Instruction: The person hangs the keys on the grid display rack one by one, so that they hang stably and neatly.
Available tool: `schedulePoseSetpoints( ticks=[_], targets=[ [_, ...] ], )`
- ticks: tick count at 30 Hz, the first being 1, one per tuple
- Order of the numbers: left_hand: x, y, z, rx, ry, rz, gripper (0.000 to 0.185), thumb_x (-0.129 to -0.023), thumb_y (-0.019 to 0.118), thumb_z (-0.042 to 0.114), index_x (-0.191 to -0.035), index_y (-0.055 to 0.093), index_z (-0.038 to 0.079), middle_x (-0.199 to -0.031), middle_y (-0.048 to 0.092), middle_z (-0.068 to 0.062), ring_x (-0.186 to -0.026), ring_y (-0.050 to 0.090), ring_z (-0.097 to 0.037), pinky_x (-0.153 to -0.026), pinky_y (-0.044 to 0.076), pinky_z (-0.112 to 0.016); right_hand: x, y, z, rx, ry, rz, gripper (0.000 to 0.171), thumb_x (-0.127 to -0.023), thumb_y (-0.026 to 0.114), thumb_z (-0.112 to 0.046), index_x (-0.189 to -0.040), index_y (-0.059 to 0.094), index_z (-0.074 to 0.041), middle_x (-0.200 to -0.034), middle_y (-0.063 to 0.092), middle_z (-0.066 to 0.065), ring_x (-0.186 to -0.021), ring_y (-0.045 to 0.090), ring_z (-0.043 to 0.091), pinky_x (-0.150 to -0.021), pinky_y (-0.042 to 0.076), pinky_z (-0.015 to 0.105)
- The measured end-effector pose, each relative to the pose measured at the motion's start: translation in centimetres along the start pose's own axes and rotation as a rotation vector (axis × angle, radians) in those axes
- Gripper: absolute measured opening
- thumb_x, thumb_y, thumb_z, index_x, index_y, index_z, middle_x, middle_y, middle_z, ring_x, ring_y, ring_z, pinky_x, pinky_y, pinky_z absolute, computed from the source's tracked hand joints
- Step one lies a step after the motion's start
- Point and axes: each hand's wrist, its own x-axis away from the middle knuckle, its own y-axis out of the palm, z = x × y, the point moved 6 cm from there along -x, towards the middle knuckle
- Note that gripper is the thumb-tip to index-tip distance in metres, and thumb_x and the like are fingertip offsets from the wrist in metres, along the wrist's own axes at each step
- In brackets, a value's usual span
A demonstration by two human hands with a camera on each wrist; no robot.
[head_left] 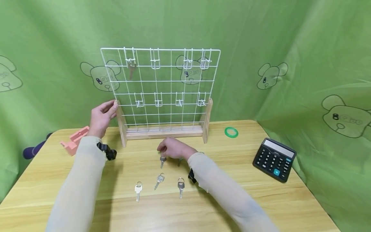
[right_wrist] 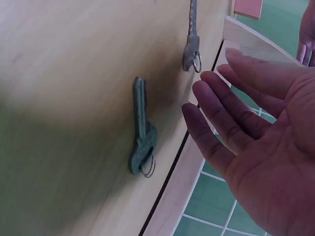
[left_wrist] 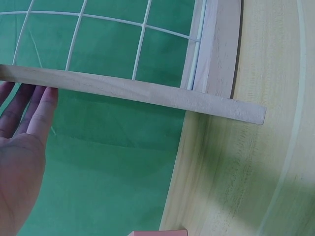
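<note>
Left hand raised, fingers straight against wire rack's wooden post, right hand low over key, fingers relaxed.

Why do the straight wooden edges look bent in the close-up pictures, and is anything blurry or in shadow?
Left wrist view: a wide lens curves the table edge; the rack's wooden foot is sharp. Right wrist view: the right hand and nearest key are soft, the key dark in shade. Head view: even light, faint shadows under the arms.
</note>
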Motion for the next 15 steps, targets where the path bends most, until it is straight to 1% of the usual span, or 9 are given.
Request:
schedulePoseSetpoints(
  ticks=[4,7,12,15],
  targets=[
    [-0.03,0.02,-0.02,-0.015,-0.003,-0.005,0.054,-0.095,0.066,0.024,-0.141,0.048,0.002,-0.143,0.048,-0.02,-0.123,0.052,-0.027,-0.096,0.051,-0.022,-0.5,0.41,0.25,0.067,0.007,-0.005,0.026,-0.088,0.072,-0.002,-0.114,0.069,-0.002,-0.103,0.069,0.003,-0.093,0.061,0.012,-0.087,0.052,0.019],
    [-0.05,0.05,0.02,-0.016,-0.003,-0.008,0.054,-0.095,0.066,0.024,-0.142,0.048,0.002,-0.142,0.048,-0.02,-0.123,0.052,-0.027,-0.096,0.051,-0.022,-0.81,0.51,0.39,0.112,0.009,-0.003,0.02,-0.087,0.074,-0.002,-0.107,0.071,-0.004,-0.095,0.068,-0.001,-0.089,0.06,0.011,-0.084,0.052,0.019],
    [-0.05,0.09,0.06,-0.021,0.003,-0.005,0.054,-0.095,0.066,0.024,-0.141,0.048,0.001,-0.142,0.048,-0.02,-0.122,0.052,-0.026,-0.096,0.051,-0.022,-0.95,0.45,0.31,0.138,0.015,0.0,0.012,-0.087,0.071,0.001,-0.096,0.072,-0.007,-0.086,0.065,-0.003,-0.081,0.057,0.011,-0.078,0.052,0.019],
    [-0.01,0.06,0.01,-0.031,0.004,0.0,0.054,-0.096,0.065,0.024,-0.141,0.048,0.002,-0.141,0.049,-0.02,-0.122,0.053,-0.026,-0.096,0.051,-0.021,-1.02,0.43,0.49,0.15,0.041,0.009,0.013,-0.086,0.069,0.003,-0.091,0.072,-0.009,-0.084,0.063,-0.004,-0.079,0.056,0.012,-0.075,0.052,0.02]
  ],
)
